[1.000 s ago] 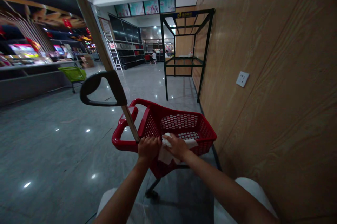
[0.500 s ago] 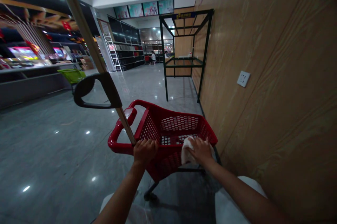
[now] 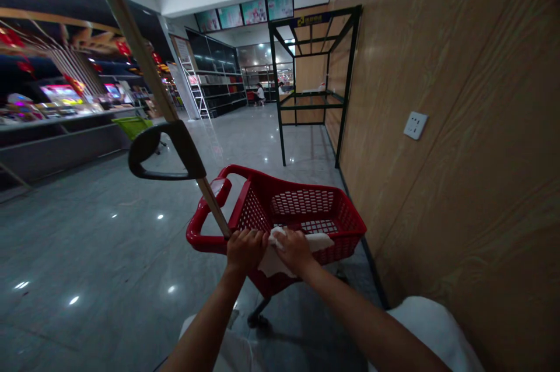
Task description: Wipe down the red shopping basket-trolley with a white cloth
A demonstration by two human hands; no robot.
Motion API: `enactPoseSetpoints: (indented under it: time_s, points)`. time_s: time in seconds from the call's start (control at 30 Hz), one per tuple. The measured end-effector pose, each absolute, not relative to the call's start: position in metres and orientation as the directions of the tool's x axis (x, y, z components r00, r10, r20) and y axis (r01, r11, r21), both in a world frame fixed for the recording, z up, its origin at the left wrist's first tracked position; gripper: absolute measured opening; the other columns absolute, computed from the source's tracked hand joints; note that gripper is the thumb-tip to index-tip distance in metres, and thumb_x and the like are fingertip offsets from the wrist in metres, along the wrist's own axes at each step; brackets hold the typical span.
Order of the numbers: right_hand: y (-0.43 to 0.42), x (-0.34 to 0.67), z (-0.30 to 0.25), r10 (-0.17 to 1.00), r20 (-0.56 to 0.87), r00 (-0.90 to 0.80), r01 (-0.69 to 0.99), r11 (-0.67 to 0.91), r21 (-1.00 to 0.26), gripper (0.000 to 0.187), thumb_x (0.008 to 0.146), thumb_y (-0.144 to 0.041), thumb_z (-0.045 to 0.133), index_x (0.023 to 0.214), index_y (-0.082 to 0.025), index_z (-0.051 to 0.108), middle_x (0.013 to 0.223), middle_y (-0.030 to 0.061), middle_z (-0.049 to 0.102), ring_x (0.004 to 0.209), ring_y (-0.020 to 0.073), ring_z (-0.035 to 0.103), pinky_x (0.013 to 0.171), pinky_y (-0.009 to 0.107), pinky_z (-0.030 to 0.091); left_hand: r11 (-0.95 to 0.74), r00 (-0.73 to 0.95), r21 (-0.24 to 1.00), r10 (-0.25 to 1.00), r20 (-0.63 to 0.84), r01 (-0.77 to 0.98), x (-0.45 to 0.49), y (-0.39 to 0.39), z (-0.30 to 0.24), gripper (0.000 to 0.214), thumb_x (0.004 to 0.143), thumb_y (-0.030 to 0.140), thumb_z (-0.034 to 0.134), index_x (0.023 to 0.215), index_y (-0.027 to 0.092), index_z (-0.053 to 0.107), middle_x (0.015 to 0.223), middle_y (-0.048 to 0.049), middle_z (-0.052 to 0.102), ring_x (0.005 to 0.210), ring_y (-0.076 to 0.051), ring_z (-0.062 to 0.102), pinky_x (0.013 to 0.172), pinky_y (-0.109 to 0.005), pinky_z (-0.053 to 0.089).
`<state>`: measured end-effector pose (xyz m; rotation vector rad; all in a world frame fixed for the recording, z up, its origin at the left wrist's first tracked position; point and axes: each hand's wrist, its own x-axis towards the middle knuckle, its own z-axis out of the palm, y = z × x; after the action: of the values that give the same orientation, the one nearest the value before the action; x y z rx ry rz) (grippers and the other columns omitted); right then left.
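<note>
A red plastic shopping cart with a perforated basket stands in front of me, close to a wooden wall. My left hand is closed around the near rim of the basket, at the foot of a long pole with a black loop handle. My right hand presses a white cloth against the same rim, right beside the left hand, its fingers curled on the cloth.
A wood-panelled wall with a white socket runs along the right. An empty black metal rack stands ahead by the wall. A green cart, a ladder, counters at left and seated people far back.
My right hand and the cloth slid right along the basket rim half a second ago, then came back left beside my left hand. The left hand has kept its grip.
</note>
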<state>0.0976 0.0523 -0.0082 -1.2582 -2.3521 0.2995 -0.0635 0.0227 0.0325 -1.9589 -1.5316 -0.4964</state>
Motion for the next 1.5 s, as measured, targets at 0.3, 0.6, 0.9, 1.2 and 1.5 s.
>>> enactPoseSetpoints:
  time_s: [0.3, 0.6, 0.9, 1.2, 1.5]
  points:
    - [0.069, 0.199, -0.030, 0.957, 0.095, -0.274, 0.902, 0.290, -0.320, 0.040, 0.088, -0.020, 0.043, 0.125, -0.028, 0.053, 0.128, 0.0070, 0.059, 0.122, 0.0303, 0.047, 0.102, 0.061, 0.020, -0.113, 0.252, -0.243, 0.689, 0.680, 0.963, -0.069, 0.025, 0.031, 0.035, 0.089, 0.027, 0.047, 0.056, 0.023, 0.058, 0.057, -0.0007, 0.065, 0.061, -0.017, 0.058, 0.070, -0.035, 0.031]
    - [0.067, 0.127, 0.014, 0.864, 0.322, -0.388, 0.485, 0.488, -0.726, 0.031, 0.073, -0.009, 0.043, 0.091, -0.024, 0.063, 0.103, 0.0017, 0.066, 0.099, 0.0175, 0.059, 0.089, 0.029, 0.044, -0.096, 0.260, -0.268, 0.678, 0.688, 0.959, -0.067, 0.024, 0.031, 0.037, 0.090, 0.027, 0.047, 0.055, 0.023, 0.058, 0.057, -0.0002, 0.065, 0.061, -0.017, 0.058, 0.069, -0.035, 0.031]
    - [0.062, 0.206, 0.126, 0.918, 0.360, -0.164, 0.188, 0.387, -0.903, 0.041, 0.063, -0.016, 0.045, 0.099, -0.023, 0.062, 0.099, 0.0006, 0.067, 0.092, 0.0207, 0.061, 0.084, 0.032, 0.047, -0.098, 0.241, -0.238, 0.666, 0.706, 0.966, -0.069, 0.026, 0.030, 0.036, 0.088, 0.026, 0.048, 0.053, 0.023, 0.058, 0.055, 0.0002, 0.064, 0.059, -0.016, 0.057, 0.069, -0.034, 0.031]
    - [0.087, 0.140, 0.041, 0.836, 0.327, -0.440, 0.498, 0.531, -0.686, 0.045, 0.071, -0.019, 0.064, 0.116, -0.020, 0.057, 0.123, 0.0083, 0.053, 0.110, 0.0219, 0.054, 0.099, 0.036, 0.041, -0.101, 0.284, -0.282, 0.604, 0.745, 0.954, -0.057, 0.027, 0.030, 0.032, 0.085, 0.025, 0.053, 0.053, 0.024, 0.056, 0.053, 0.0026, 0.062, 0.057, -0.016, 0.055, 0.068, -0.035, 0.030]
    - [0.073, 0.134, -0.037, 0.702, 0.601, -0.381, 0.714, 0.637, -0.291, 0.063, 0.072, -0.049, 0.073, 0.127, -0.024, 0.054, 0.147, 0.0157, 0.035, 0.131, 0.0357, 0.038, 0.102, 0.056, 0.036, -0.101, 0.279, -0.274, 0.599, 0.750, 0.956, -0.053, 0.027, 0.030, 0.033, 0.086, 0.025, 0.052, 0.052, 0.023, 0.055, 0.052, 0.0014, 0.061, 0.056, -0.017, 0.054, 0.068, -0.035, 0.029]
